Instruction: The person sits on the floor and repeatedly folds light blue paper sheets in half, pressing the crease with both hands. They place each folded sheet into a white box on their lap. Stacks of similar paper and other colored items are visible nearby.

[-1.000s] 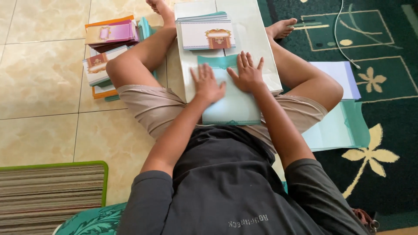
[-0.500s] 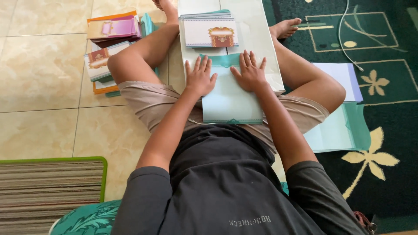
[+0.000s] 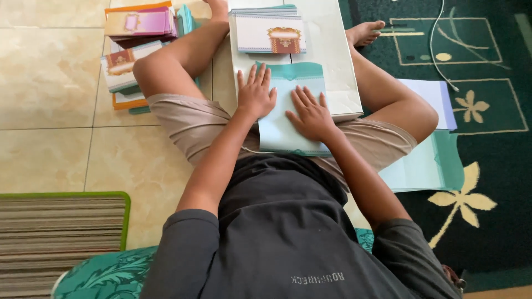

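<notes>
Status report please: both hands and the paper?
Left hand and right hand open, flat on light blue sheet. Sheet on white board. Card stack beyond, apart.

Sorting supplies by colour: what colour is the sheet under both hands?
Pale blue sheet with a teal top band, clearest in the head view.

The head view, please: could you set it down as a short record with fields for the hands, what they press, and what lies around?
Left hand: flat, fingers spread, on the pale teal sheet
Right hand: flat on the same sheet
Support: white board across the lap
Ahead: stack of decorated cards on the board
Left side: card piles on the tiled floor
Right side: teal sheets on the green carpet
</notes>
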